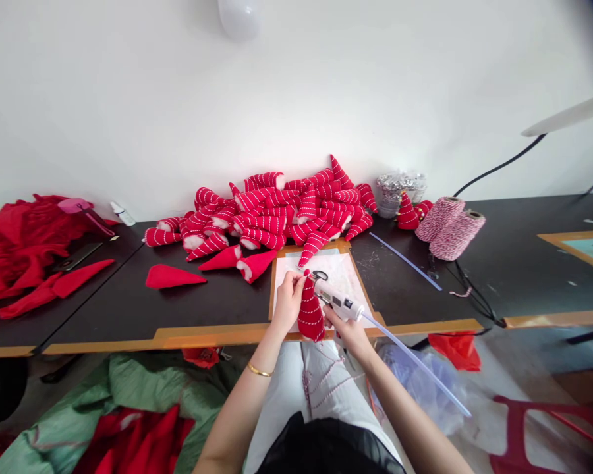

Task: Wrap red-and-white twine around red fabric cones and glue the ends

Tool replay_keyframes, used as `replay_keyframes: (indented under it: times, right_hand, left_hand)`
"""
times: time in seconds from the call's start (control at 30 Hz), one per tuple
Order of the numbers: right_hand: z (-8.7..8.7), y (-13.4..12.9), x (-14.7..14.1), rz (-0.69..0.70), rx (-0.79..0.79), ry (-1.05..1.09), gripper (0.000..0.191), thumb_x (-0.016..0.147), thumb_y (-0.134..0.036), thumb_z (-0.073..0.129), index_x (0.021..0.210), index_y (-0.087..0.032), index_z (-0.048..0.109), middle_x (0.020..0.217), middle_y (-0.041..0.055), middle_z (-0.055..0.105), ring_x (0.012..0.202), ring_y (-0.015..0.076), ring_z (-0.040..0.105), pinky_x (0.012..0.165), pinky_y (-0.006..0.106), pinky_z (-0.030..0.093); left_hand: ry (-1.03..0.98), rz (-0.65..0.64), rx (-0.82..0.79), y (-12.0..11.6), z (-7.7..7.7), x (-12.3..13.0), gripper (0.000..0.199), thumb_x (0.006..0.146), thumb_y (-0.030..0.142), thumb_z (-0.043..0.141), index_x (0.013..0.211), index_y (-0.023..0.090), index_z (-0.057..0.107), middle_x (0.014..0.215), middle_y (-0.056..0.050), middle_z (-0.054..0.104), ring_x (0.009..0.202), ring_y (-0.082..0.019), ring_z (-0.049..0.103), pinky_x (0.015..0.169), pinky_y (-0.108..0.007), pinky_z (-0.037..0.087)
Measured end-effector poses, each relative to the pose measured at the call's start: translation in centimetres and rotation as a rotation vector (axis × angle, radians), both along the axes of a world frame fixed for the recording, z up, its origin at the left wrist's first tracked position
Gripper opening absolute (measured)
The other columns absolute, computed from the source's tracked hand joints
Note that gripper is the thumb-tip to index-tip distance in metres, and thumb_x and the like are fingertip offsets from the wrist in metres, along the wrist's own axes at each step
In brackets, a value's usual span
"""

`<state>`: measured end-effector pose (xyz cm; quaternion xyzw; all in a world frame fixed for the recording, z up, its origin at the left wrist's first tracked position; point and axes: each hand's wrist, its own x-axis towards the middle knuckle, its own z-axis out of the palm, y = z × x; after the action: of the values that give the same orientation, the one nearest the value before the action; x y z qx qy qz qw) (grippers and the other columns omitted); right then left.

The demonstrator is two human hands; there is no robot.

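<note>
Left hand (287,303) clenches a red striped felt cone (310,315) at the table's front edge (217,337); right hand (348,327) grips a hot glue gun (338,299), nozzle at the cone. Paper sheet (329,276) behind, felt hat pile (271,210) just beyond, twine spools (449,227) well right.

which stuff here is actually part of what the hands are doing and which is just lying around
Part of the work:
left hand holding a red striped fabric cone
right hand on a white hot glue gun with a long glue stick
paper sheet under them
pile of matching cones

Just lying around:
twine spools
red fabric heap
green cloth
red plastic stool
</note>
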<state>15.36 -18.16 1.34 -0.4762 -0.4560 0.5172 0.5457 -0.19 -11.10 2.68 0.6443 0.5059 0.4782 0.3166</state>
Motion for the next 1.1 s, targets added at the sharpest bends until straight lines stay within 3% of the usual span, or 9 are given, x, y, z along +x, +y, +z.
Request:
replay_keyframes:
  times: [0.13,0.3,0.37,0.47,0.8,0.97,1.1]
  right_hand:
    - [0.2,-0.3,0.4,-0.073,0.025,-0.004,0.046,0.074,-0.064,0.072,0.064,-0.021,0.059,0.061,0.0026,0.060,0.062,0.0180,0.057,0.063,0.032,0.050]
    - [1.6,1.8,0.4,-0.261,0.036,0.065,0.039,0.068,-0.054,0.080,0.078,-0.022,0.059,0.088,0.0060,0.071,0.064,0.0170,0.058,0.050,0.028,0.043]
    - [2.4,2.9,0.1,-0.251,0.058,0.086,0.039,0.067,-0.050,0.082,0.081,-0.021,0.060,0.094,0.0068,0.071,0.065,0.0169,0.059,0.049,0.027,0.043]
    - [2.9,4.1,-0.3,-0.206,0.078,0.104,0.038,0.066,-0.047,0.083,0.085,-0.020,0.064,0.082,0.0044,0.069,0.066,0.0175,0.060,0.050,0.027,0.045]
    - [1.8,5.0,-0.1,-0.181,0.042,0.153,0.036,0.062,-0.041,0.087,0.077,-0.021,0.061,0.067,-0.0042,0.058,0.051,0.0096,0.045,0.045,0.023,0.037]
    - [1.7,5.1,0.0,-0.136,0.033,0.192,0.041,0.061,-0.045,0.089,0.079,-0.020,0.063,0.070,-0.0030,0.060,0.060,0.0124,0.053,0.057,0.026,0.046]
    - [1.0,5.2,0.4,-0.048,0.045,0.243,0.045,0.060,-0.048,0.090,0.084,-0.020,0.065,0.078,-0.0004,0.067,0.073,0.0171,0.063,0.074,0.032,0.053]
  left_hand:
    - [-0.042,-0.017,-0.029,-0.1,0.1,-0.1,0.022,0.095,0.041,0.056,0.085,0.021,0.055,0.080,-0.002,0.066,0.078,-0.018,0.064,0.076,-0.029,0.048]
    - [-0.154,-0.080,-0.071,-0.6,0.1,0.6,0.023,0.093,0.043,0.059,0.087,0.022,0.053,0.083,-0.002,0.066,0.076,-0.018,0.065,0.072,-0.029,0.050]
    - [-0.198,-0.118,-0.094,-1.0,0.1,1.0,0.023,0.093,0.043,0.060,0.089,0.022,0.052,0.083,-0.001,0.066,0.076,-0.017,0.066,0.071,-0.029,0.051]
    - [-0.235,-0.145,-0.090,-1.4,0.0,1.2,0.023,0.092,0.042,0.062,0.091,0.022,0.052,0.085,-0.001,0.066,0.081,-0.018,0.067,0.073,-0.029,0.051]
    - [-0.359,-0.173,-0.138,-1.4,-1.0,0.9,0.028,0.087,0.041,0.071,0.092,0.023,0.052,0.087,-0.001,0.068,0.081,-0.017,0.067,0.073,-0.027,0.048]
    - [-0.485,-0.229,-0.246,-1.4,-0.4,1.1,0.037,0.081,0.041,0.077,0.091,0.023,0.047,0.088,-0.002,0.072,0.071,-0.015,0.066,0.068,-0.026,0.047]
    - [-0.677,-0.194,-0.295,-1.2,0.6,0.9,0.044,0.072,0.041,0.085,0.088,0.022,0.049,0.083,0.000,0.071,0.072,-0.014,0.066,0.069,-0.025,0.048]
